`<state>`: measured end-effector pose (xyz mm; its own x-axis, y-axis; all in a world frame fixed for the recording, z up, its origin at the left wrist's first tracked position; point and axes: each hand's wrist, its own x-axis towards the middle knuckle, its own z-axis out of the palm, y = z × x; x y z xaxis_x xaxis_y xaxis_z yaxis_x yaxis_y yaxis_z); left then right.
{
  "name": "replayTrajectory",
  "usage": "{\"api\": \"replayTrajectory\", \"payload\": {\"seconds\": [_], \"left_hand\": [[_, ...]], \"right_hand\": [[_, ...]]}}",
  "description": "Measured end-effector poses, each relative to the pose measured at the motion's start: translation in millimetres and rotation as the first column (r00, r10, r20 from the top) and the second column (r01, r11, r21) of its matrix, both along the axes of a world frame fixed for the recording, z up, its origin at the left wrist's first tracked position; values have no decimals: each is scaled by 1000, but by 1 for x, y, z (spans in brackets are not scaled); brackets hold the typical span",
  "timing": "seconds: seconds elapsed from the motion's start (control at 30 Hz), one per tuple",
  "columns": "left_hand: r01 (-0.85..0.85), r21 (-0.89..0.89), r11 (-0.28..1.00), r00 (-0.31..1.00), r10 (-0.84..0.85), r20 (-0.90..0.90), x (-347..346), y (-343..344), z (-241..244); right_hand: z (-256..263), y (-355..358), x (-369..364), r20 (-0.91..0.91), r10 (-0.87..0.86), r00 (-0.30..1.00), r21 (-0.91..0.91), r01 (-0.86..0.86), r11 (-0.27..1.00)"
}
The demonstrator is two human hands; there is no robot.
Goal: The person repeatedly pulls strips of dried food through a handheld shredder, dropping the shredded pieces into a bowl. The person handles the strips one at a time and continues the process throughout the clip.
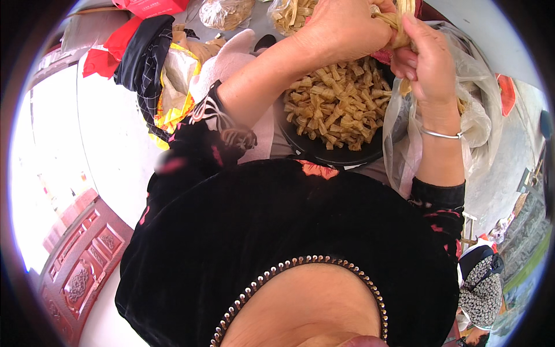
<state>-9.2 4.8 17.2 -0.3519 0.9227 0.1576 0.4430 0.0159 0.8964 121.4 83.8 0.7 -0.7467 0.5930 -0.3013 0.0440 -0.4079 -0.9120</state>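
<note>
My left hand (342,30) and my right hand (429,60) meet above the far right rim of a round black basin. Between them is a yellowish, fibrous-looking dried food strip (405,11), looped or knotted where the fingers pinch it. The fingertips of my left hand are partly hidden behind the strip. A short tail of it hangs below my right hand, which wears a silver bangle (442,133) at the wrist. Below my hands, the black basin (334,158) holds a heap of short tan knotted strips (338,104). It rests at my lap.
Right of the basin hangs a translucent plastic bag (472,104). Bagged tan strips (288,17) and another clear bag (225,13) lie beyond. A yellow-edged sack (177,82) and dark cloth (145,65) are at left. Another person (479,290) is behind on the right.
</note>
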Motion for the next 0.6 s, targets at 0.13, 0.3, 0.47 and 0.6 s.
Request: {"api": "replayTrajectory", "payload": {"seconds": [0.13, 0.3, 0.47, 0.6], "left_hand": [[142, 559, 817, 965, 12, -263, -6, 11, -16], [303, 529, 793, 940, -157, -303, -16, 6, -16], [168, 49, 985, 986, -168, 12, -10, -3, 1], [186, -351, 918, 981, -153, 121, -9, -1, 31]], "right_hand": [[-9, 13, 8, -181, 189, 965, -427, -250, 869], [-7, 18, 14, -199, 307, 930, -376, -362, 853], [12, 7, 5, 80, 49, 996, 57, -54, 997], [-1, 16, 12, 109, 132, 985, 221, -154, 963]]}}
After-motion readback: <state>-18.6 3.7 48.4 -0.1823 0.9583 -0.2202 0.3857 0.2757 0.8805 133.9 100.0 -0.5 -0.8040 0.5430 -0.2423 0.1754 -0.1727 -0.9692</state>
